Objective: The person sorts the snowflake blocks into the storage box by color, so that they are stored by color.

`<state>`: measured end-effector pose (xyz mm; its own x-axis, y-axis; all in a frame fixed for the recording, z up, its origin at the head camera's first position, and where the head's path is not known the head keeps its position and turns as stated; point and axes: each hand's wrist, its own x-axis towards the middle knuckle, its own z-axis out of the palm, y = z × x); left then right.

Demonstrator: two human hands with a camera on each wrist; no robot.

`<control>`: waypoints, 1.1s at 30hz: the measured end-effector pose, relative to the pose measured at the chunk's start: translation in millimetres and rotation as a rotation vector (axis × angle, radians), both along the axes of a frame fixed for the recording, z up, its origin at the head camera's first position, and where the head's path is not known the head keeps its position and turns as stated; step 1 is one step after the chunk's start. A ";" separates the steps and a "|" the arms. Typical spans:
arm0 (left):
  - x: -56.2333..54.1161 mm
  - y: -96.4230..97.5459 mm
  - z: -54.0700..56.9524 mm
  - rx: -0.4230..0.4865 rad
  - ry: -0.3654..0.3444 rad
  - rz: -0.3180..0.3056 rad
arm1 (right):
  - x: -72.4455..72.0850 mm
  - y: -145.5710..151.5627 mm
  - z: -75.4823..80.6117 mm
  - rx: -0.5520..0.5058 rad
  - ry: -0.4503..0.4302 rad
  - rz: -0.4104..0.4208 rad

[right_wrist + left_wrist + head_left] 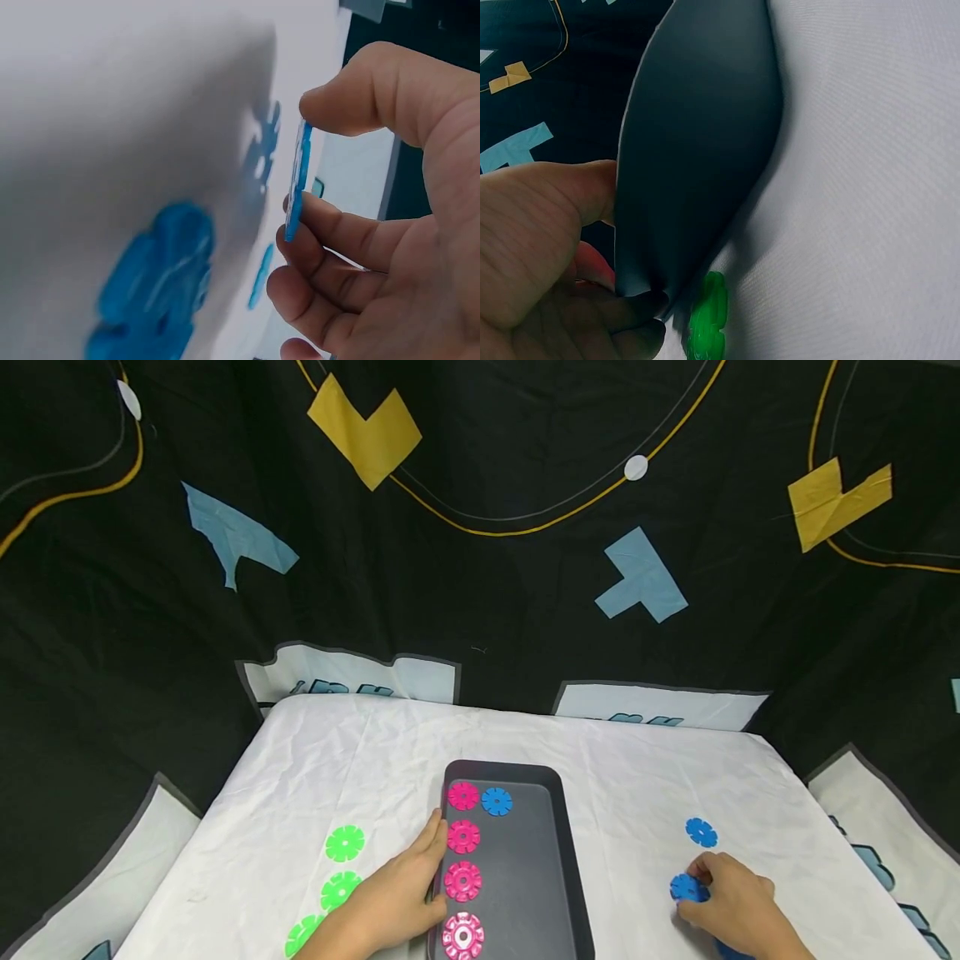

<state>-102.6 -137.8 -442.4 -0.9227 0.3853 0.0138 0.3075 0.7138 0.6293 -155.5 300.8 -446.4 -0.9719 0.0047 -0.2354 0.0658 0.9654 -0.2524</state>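
Note:
My left hand grips the left side of a dark grey baking tray, thumb and fingers at the rim; the left wrist view shows the tray's outer wall. Along the tray's left side runs a column of pink notched discs, with one blue notched disc beside the top one. Right of the tray, my right hand pinches a blue notched disc between thumb and fingertips, just off the cloth. Another blue disc lies beyond it, and a blue piece is partly hidden below the hand.
Several green notched discs lie in a column left of the tray, partly covered by my left arm. A white cloth covers the table. Behind it hangs a black curtain with yellow and blue patches.

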 end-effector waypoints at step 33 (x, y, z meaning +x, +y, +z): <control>0.1 0.2 0.8 -0.012 0.002 0.002 | -11.7 -89.7 44.8 -0.075 0.478 0.329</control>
